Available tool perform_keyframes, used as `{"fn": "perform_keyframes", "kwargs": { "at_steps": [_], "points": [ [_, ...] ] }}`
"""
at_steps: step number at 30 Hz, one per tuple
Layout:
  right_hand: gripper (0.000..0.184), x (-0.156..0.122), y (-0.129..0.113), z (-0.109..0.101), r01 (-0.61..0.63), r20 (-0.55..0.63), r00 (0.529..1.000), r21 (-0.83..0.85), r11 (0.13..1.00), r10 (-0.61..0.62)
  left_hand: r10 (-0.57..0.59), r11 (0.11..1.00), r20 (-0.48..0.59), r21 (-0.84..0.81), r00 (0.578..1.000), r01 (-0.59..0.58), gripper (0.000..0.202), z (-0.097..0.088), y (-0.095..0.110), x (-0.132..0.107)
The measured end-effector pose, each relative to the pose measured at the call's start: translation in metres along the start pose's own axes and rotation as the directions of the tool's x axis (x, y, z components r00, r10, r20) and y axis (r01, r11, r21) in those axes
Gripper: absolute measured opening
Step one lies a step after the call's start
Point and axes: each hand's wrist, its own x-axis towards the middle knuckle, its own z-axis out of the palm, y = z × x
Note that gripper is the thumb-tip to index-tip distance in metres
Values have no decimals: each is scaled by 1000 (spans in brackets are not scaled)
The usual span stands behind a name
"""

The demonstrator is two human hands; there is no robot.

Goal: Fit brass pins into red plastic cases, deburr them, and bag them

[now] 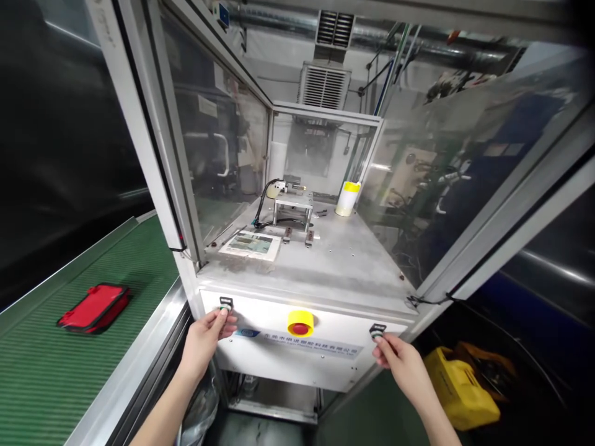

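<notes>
My left hand (211,331) is at the left push button (225,307) on the machine's white front panel (279,359). Its thumb touches the button while the other fingers are curled in, with nothing held. At the panel's right end, my right hand (397,354) rests its thumb against a second push button (377,334), its fingers curled below. Between the hands is a red emergency stop button (300,327) in a yellow collar. Behind the panel, a small metal fixture (294,201) with black cables stands on the grey machine table (344,266).
Clear panels in a metal frame (158,124) enclose the table. On it are a printed picture sheet (253,245) and a white cylinder (348,199) with a yellow top. A red case (95,308) lies on the green conveyor (41,384) to the left. Low right is a yellow container (460,390).
</notes>
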Motion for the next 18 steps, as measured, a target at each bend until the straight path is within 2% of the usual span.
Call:
{"fn": "perform_keyframes", "kwargs": {
  "at_steps": [7,9,11,13,15,18],
  "points": [
    [48,5,14,9,-65,-76,995,79,995,71,-51,998,-55,36,997,53,59,-3,3,1],
    [50,2,19,7,-62,-18,998,108,992,64,-67,996,-48,62,997,70,59,-5,3,-2],
    [56,-5,26,5,-86,138,988,117,989,69,-89,991,-8,97,996,89,56,-4,-2,-12],
    [62,-14,32,10,-145,359,927,75,987,109,-124,985,57,130,991,116,54,1,-15,-34],
    [64,-25,35,28,-191,561,810,-17,981,167,-175,976,130,157,976,154,56,7,-32,-68],
    [58,-40,25,84,-124,753,633,-129,984,179,-290,948,232,199,928,247,51,7,-54,-132]
  ]
}}
